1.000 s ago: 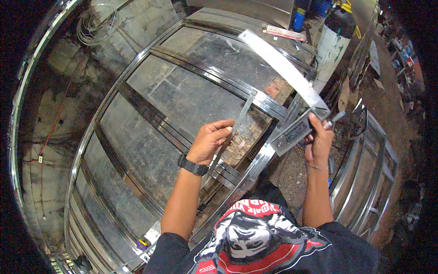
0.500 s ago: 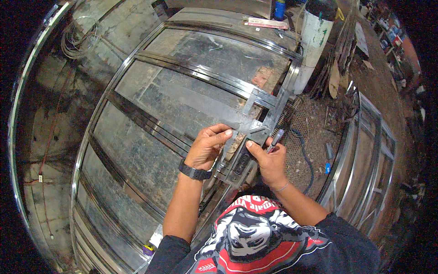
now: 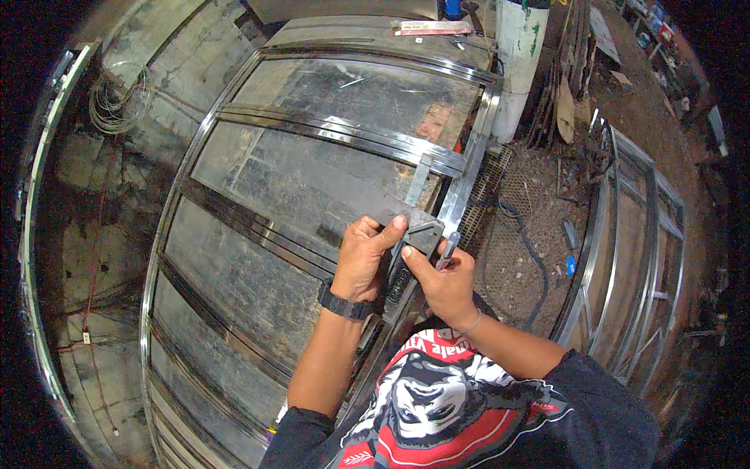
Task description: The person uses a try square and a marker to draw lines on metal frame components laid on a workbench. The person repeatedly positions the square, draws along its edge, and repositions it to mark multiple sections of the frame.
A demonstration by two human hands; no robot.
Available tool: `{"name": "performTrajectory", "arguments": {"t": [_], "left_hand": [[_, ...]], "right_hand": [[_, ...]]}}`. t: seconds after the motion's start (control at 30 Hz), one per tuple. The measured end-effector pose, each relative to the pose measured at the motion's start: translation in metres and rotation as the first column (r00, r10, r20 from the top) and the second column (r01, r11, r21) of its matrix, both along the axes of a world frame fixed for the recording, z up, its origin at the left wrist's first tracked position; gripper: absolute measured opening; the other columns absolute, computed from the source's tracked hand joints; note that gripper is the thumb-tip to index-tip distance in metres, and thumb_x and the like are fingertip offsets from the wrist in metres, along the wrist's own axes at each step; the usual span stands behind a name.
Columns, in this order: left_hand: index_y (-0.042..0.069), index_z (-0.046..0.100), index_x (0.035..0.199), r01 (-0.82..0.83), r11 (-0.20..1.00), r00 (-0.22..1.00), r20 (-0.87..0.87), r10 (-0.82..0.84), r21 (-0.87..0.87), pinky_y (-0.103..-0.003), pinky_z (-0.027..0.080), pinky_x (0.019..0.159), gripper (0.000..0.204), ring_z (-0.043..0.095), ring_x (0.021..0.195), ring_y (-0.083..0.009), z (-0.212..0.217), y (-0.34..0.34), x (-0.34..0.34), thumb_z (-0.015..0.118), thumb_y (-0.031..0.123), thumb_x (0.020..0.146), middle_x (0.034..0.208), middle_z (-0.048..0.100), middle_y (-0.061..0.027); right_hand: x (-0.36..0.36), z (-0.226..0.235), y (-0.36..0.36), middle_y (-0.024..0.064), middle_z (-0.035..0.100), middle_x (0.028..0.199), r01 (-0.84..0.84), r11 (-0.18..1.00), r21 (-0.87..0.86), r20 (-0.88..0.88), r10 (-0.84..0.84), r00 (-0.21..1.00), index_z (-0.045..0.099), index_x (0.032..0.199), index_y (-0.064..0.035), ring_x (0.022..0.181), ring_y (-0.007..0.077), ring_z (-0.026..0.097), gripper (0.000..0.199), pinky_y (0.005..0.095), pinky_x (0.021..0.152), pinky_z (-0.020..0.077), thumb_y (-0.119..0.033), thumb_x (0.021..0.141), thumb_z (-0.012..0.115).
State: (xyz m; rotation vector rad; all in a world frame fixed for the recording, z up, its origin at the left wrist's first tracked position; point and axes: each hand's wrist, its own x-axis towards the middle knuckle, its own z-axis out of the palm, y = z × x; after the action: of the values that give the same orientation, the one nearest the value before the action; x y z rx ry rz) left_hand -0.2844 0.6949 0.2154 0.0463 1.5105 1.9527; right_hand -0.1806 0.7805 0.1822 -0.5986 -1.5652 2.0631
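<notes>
My left hand (image 3: 363,254), with a black watch at the wrist, is closed, its thumb pressing on a grey flat metal square (image 3: 423,232) with an angled slot. My right hand (image 3: 445,283) is closed too. Its thumb rests on the near side of that square, while a pen-like marker (image 3: 450,245) with a greyish cap sticks up between its fingers. Both hands are over the right side of a shiny metal frame (image 3: 473,176). A short metal strip (image 3: 419,180) lies just beyond the square. The fingers under the square are hidden.
Dark panel sheets (image 3: 273,168) lie under the frame's crossbars. To the right, a second metal frame (image 3: 601,234) leans near a dark cable (image 3: 531,254) and mesh (image 3: 500,250). A white post (image 3: 519,70) stands at the far right corner; coiled wire (image 3: 121,98) lies left.
The square has turned and shifted slightly left and up with both hands on it; its dark-labelled body is now mostly covered. The marker stays in my right hand. The whole view has shifted a little.
</notes>
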Motion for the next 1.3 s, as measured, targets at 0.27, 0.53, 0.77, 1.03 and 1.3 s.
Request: {"name": "performTrajectory", "arguments": {"t": [0.27, 0.53, 0.77, 1.03, 1.3], "left_hand": [[0.018, 0.048, 0.071, -0.067, 0.998, 0.997, -0.050, 0.067, -0.006, -0.024, 0.029, 0.051, 0.042, 0.038, 0.055, -0.0033, 0.006, 0.002, 0.007, 0.081, 0.033, 0.091, 0.063, 0.046, 0.0089], [0.008, 0.059, 0.081, -0.019, 0.998, 0.994, -0.102, 0.025, 0.054, -0.023, 0.044, 0.058, 0.031, 0.054, 0.069, -0.0047, -0.001, -0.007, 0.003, 0.080, 0.028, 0.093, 0.078, 0.063, 0.0003], [0.004, 0.065, 0.090, 0.007, 1.000, 0.993, -0.116, -0.006, 0.012, -0.025, 0.047, 0.061, 0.026, 0.059, 0.071, -0.0073, -0.010, -0.016, -0.003, 0.081, 0.024, 0.092, 0.084, 0.069, -0.0034], [0.012, 0.055, 0.079, -0.021, 0.995, 0.997, -0.071, 0.028, 0.094, -0.025, 0.040, 0.056, 0.033, 0.050, 0.063, -0.0053, 0.004, -0.009, 0.002, 0.083, 0.026, 0.090, 0.073, 0.058, 0.0032], [0.015, 0.052, 0.074, -0.044, 0.998, 0.996, -0.079, 0.048, 0.051, -0.024, 0.034, 0.051, 0.038, 0.043, 0.056, -0.0040, 0.002, -0.008, 0.003, 0.084, 0.029, 0.089, 0.066, 0.052, 0.0065]], "right_hand": [[-0.001, 0.000, -0.001, -0.0090, 0.063, 0.077, 0.010, 0.999, 0.049, -0.036, -0.008, 0.999, 0.074, 0.099, -0.0036, 0.065, 0.0008, 0.049, 0.011, 0.0216, 0.057, 0.0389, -0.014, 0.096, 0.074], [0.001, -0.006, -0.001, -0.0106, 0.058, 0.071, -0.014, 0.995, 0.100, 0.036, 0.010, 0.999, 0.073, 0.089, -0.0046, 0.062, 0.0002, 0.046, 0.013, 0.0216, 0.053, 0.0344, -0.016, 0.094, 0.076], [-0.002, 0.004, -0.003, -0.0096, 0.061, 0.072, -0.008, 0.996, 0.083, 0.017, 0.006, 1.000, 0.075, 0.094, -0.0038, 0.062, 0.0001, 0.048, 0.013, 0.0215, 0.054, 0.0366, -0.017, 0.094, 0.077], [0.003, 0.003, -0.001, 0.0026, 0.074, 0.103, -0.090, 0.993, 0.076, 0.085, 0.084, 0.993, 0.072, 0.117, 0.0025, 0.089, 0.0077, 0.065, 0.023, 0.0244, 0.079, 0.0522, -0.009, 0.096, 0.072], [0.000, 0.002, -0.004, -0.0073, 0.067, 0.078, -0.017, 0.998, 0.062, 0.007, 0.017, 1.000, 0.075, 0.100, -0.0039, 0.067, 0.0012, 0.054, 0.014, 0.0216, 0.059, 0.0427, -0.017, 0.095, 0.076]]}}
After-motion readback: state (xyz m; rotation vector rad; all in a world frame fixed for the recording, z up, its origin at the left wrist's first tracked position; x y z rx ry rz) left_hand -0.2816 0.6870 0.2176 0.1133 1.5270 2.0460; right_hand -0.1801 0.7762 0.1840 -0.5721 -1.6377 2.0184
